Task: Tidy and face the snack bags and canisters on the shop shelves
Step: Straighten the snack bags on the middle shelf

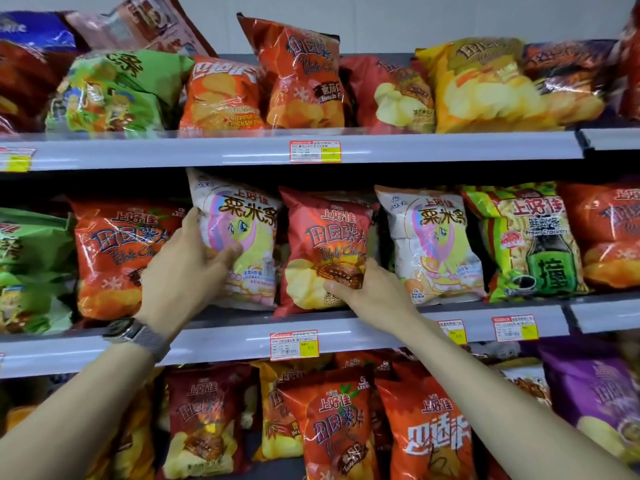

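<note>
Now white bag (249, 216) in left hand (188, 268), red bag (325, 233) in right hand (372, 289).

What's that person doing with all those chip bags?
A person is sorting the snack bags on the middle shelf. Their left hand grips the white pony bag, which sits tilted. Their right hand holds the lower corner of the red potato chip bag right beside it. Both bags are on the shelf, between other bags.
</note>
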{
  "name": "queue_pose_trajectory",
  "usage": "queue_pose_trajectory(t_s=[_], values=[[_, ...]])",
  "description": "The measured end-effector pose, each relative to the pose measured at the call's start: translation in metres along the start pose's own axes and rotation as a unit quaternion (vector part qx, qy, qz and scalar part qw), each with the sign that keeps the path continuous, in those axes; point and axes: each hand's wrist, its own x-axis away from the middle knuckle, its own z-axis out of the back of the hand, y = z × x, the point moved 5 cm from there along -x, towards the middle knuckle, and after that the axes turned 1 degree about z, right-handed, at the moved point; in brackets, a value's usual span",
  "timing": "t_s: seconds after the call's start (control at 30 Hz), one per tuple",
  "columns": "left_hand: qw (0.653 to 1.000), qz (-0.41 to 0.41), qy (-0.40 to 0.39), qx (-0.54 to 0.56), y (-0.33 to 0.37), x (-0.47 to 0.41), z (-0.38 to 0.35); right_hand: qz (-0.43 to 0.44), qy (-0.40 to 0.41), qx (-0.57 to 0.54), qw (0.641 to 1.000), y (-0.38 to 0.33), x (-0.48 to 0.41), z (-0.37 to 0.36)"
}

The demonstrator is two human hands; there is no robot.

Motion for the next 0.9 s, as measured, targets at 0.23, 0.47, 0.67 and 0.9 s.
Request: queue_pose_trajectory(t_s=[0.23,0.47,0.67,0.9], values=[[0.997,0.002,0.034,0.066,-0.011,0.017,0.021,-0.008,0.022,-0.012,1.000,-0.010,0.005,0.001],[0.979,0.049,0.056,0.190,-0.035,0.023,0.040,-0.001,0.061,-0.060,0.996,-0.024,0.006,-0.008],[0.944,0.095,0.025,0.315,-0.049,0.032,0.048,0.037,0.059,-0.061,0.996,-0.067,0.010,-0.037],[0.952,0.066,0.029,0.298,-0.044,0.048,0.063,0.069,0.034,-0.035,0.996,-0.097,0.008,-0.053]])
